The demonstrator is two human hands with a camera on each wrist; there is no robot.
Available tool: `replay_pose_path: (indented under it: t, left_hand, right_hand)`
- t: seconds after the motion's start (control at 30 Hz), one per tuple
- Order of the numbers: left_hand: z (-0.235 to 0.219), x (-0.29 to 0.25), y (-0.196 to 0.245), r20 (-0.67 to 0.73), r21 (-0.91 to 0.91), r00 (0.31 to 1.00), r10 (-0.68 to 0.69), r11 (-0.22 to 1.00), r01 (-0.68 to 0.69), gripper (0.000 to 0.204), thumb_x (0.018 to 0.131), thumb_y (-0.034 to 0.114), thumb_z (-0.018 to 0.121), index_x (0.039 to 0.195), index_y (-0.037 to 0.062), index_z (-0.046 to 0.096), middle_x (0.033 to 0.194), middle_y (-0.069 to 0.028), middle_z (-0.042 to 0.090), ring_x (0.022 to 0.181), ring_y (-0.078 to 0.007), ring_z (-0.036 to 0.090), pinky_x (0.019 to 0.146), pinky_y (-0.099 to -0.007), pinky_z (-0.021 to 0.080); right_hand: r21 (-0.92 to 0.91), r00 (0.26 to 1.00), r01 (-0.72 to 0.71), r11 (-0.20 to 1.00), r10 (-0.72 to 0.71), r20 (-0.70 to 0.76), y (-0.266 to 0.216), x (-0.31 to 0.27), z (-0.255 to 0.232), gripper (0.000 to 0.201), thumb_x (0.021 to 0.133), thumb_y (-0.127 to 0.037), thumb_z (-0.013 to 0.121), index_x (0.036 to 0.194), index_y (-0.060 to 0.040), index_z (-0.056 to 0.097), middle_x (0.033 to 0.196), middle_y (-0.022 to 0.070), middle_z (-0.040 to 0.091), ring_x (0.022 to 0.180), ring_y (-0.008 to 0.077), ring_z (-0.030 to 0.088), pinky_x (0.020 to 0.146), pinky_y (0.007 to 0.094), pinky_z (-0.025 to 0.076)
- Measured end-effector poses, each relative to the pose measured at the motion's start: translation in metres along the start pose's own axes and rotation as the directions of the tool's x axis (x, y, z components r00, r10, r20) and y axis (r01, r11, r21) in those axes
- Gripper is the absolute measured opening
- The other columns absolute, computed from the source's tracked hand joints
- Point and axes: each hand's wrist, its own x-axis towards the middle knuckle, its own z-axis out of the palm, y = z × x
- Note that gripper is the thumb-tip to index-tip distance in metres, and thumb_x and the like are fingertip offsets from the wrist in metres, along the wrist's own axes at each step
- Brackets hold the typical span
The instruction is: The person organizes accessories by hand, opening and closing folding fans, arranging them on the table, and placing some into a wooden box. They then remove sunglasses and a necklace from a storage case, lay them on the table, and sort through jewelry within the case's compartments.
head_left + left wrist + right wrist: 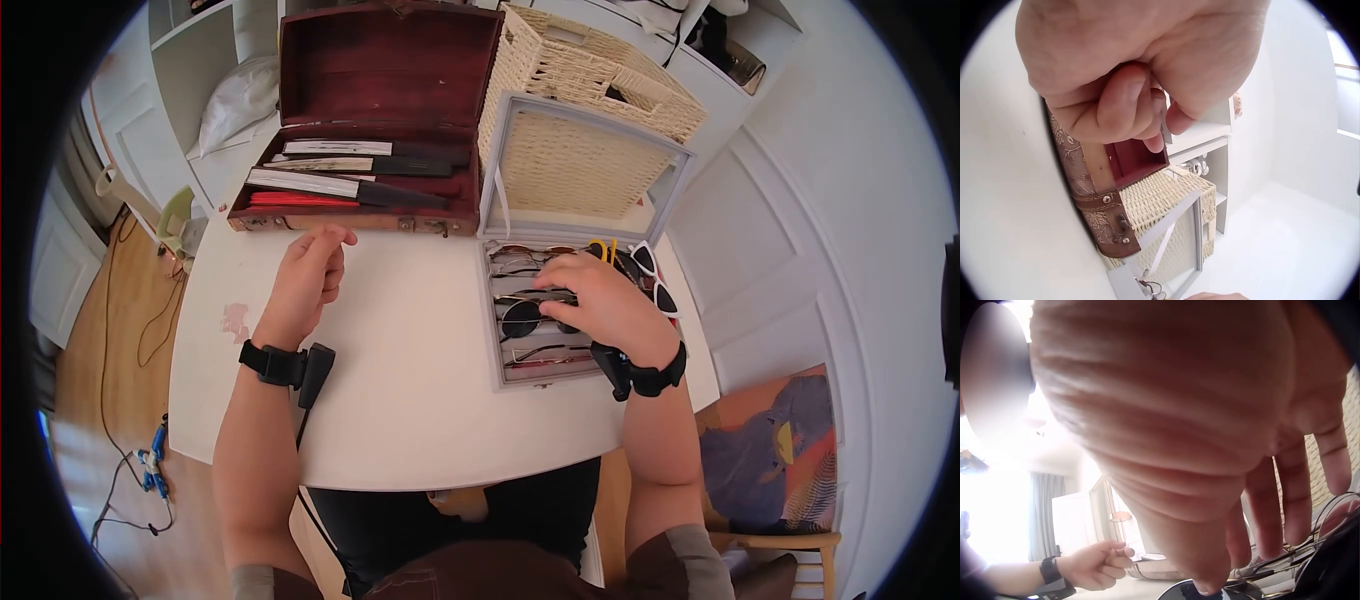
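Note:
A grey display case (492,345) with a raised clear lid (690,180) lies on the right of the table, holding eyeglasses and sunglasses in rows. My right hand (605,300) is over it, palm down with fingers spread and relaxed. Its fingertips are right at a pair of round dark sunglasses (520,319), and the thumb tip overlaps a dark lens (1179,590) in the right wrist view. My left hand (308,280) hovers by the front of a brown wooden chest (330,222), its fingers loosely curled around nothing.
Inside the open chest lie folded fans (300,183) with dark ends. Behind the case stands a cream woven basket (600,85). White-framed sunglasses (643,258) sit at the case's right edge. The white table's (400,420) rounded front edge is close to my body.

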Motion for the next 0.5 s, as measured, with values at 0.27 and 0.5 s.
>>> replay_pose_path:
  t: [0.27, 0.5]
  left_hand:
    - [0.006, -0.001, -0.002, 0.007, 0.082, 1.000, -0.007, 0.997, 0.006, 0.021, 0.103, 0.028, 0.054, 0.095, 0.0090, 0.059, 0.063, 0.0109, 0.027, 0.052, -0.0017, 0.020, 0.045, -0.0223, 0.015]
    - [0.010, -0.004, -0.002, 0.025, 0.134, 0.999, -0.020, 0.991, 0.016, 0.022, 0.104, 0.028, 0.053, 0.095, 0.0087, 0.058, 0.062, 0.0112, 0.027, 0.052, -0.0012, 0.019, 0.045, -0.0219, 0.015]
  right_hand:
    - [0.018, 1.000, 0.016, 1.000, -0.017, 0.010, 0.001, -0.003, 0.007, 0.020, 0.085, -0.011, 0.074, 0.103, -0.0015, 0.070, 0.102, 0.0103, 0.063, 0.101, 0.0308, 0.061, 0.089, 0.0387, 0.049]
    - [0.081, 0.995, 0.054, 0.995, -0.047, -0.090, 0.012, -0.006, 0.013, 0.014, 0.083, -0.011, 0.075, 0.093, -0.0019, 0.069, 0.097, 0.0109, 0.061, 0.096, 0.0316, 0.061, 0.084, 0.0403, 0.050]
